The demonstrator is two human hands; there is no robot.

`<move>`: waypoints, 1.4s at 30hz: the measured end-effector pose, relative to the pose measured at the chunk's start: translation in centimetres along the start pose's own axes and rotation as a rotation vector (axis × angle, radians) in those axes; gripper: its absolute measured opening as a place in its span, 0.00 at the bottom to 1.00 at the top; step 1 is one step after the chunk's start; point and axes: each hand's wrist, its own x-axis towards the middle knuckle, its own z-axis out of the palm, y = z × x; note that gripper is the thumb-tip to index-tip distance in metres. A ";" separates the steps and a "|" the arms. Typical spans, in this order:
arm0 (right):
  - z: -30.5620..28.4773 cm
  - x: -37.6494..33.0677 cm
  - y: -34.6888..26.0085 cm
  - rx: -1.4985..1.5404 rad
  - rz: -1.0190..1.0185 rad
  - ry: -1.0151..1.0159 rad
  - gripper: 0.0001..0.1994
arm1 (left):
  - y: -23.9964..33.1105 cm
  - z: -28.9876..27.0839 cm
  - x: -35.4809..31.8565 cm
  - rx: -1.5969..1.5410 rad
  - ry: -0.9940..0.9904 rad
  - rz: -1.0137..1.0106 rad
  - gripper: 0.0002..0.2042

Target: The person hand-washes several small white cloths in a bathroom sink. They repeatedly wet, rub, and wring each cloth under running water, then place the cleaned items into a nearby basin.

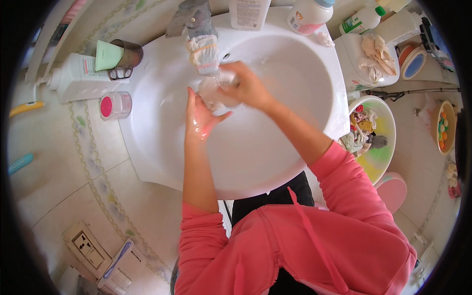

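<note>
Both hands are over the white washbasin [255, 147], just below the faucet [199, 22], whose spout has a pale cloth wrap [204, 51] around it. My right hand [248, 88] is curled around a whitish, partly see-through rounded thing [211, 93]; motion and water blur it, so its kind does not show. Beside and below it is my left hand [201, 115], palm turned up, thumb spread out to the right. Its skin shines with water, and its fingertips reach up along the pale thing's left side. Whether they touch it I cannot tell.
On the left ledge are a white jug [81, 78], a green cup [108, 55], a brown mug [130, 56] and a pink-lidded jar [115, 105]. Bottles [248, 12] line the back rim. To the right are a crumpled cloth [378, 56] and a tub [386, 157] of laundry.
</note>
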 end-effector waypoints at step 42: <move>-8.0 3.8 -4.0 -0.303 0.248 -0.722 0.14 | 2.8 -2.2 -2.6 0.428 -0.197 0.262 0.21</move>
